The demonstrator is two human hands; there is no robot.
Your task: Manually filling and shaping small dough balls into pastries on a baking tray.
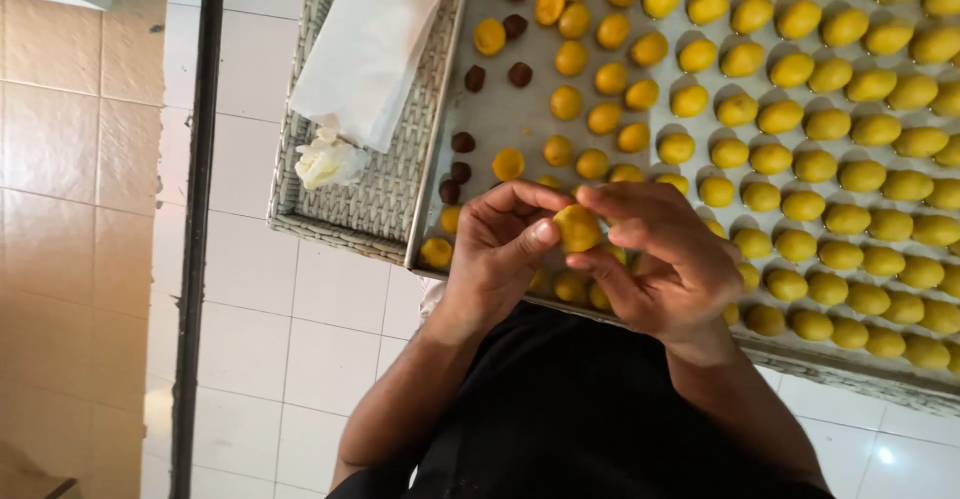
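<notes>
Now the fingertips of both hands meet around one yellow dough ball (578,227), a little below the middle of the frame. The left hand (500,254) presses it with the thumb and bent fingers from one side, and the right hand (665,254) closes on it with thumb and forefinger from the other side, so the ball is clamped between the two hands and held just above the near edge of the tray (500,119). On the tray, to the right and up to the upper right corner, many finished yellow balls (800,159) lie in close rows, some nearly touching. Near the left edge of the tray there are a few small dark brown balls (470,78) and some flatter yellow pieces (508,164). In the upper left, a white folded cloth (370,44) and a small white crumpled lump (325,162) lie on a woven mat (385,194). Below is a white tiled floor (300,339). I judge that too much pressure from the thumbs could crack the ball or make it uneven, and if the grip slips, it could fall on the balls under the hands and dent them.
</notes>
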